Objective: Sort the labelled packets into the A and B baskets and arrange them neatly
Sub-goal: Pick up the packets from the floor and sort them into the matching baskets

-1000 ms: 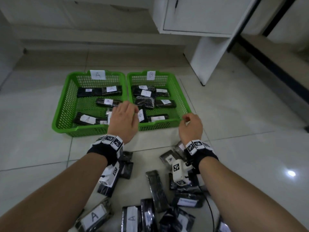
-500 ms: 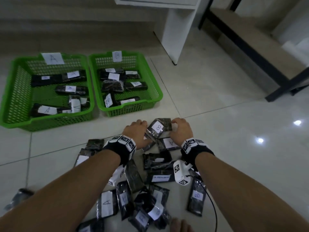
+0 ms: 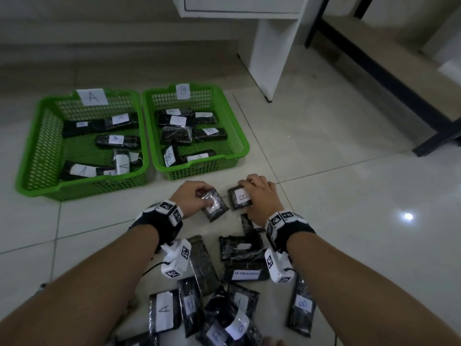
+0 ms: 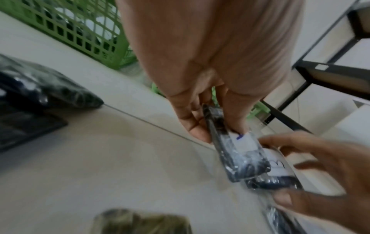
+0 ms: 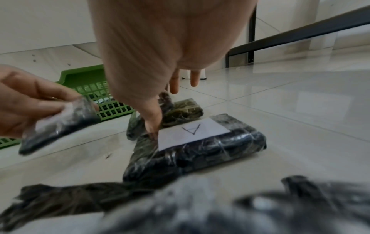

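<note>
Nearest, behind both wrists, the unsorted packets (image 3: 203,268) are heaped loosely on the floor (image 3: 349,196), many label-up, so that the letters can be read before anything is lifted. One of them carries an "IN PROGRESS" slip (image 3: 246,273) instead of a letter.

Just ahead of the heap, a packet (image 3: 214,204) is pinched by the left hand (image 3: 190,197), thumb on its labelled face and fingers (image 4: 197,125) curled beneath. It is held tilted off the floor, probably so that its label can be checked; the letter cannot be read in any view.

Beside it, a B-labelled packet (image 3: 241,197) is gripped by the right hand (image 3: 259,196), fingers curled over its far edge and thumb at its near side. In the right wrist view the label under that thumb looks more like an inverted A, so the letter is uncertain.

Further ahead of the left hand, the B basket (image 3: 239,136) and, beyond it to the left, the A basket (image 3: 37,156) are set side by side, tagged on their back walls. Packets already lie in both, rather unevenly, so tidying appears to be outstanding.
</note>
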The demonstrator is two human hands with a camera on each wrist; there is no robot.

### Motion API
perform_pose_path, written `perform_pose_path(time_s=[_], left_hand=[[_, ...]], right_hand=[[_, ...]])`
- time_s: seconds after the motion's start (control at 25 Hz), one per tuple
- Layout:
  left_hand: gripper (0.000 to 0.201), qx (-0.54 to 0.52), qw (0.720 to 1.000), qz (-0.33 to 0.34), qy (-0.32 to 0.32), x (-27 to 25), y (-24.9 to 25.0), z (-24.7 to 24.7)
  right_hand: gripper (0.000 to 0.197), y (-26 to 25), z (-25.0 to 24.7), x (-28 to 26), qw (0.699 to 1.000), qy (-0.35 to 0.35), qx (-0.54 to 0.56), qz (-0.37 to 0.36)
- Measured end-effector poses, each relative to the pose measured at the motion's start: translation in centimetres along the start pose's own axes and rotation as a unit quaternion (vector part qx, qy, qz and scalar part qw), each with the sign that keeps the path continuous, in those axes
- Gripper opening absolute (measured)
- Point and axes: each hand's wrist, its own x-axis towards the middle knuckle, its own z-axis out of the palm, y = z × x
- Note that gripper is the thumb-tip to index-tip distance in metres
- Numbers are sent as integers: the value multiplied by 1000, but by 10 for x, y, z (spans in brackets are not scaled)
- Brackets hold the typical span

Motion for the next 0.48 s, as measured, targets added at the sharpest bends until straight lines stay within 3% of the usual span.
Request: perform_pose_path(time_s=[0.16,0.32,0.48], left_hand=[[32,-206,977,-21,57,-4,22,-22],[47,-277,957,8,89,-10,33,-53],[43,-275,948,49,150,-18,26,-95]], right_hand=[[58,-13,-6,-6,990,112,81,4],[52,-34,-18,9,959,213,188,-12],[57,-58,-28,38,935,261,241,-7]])
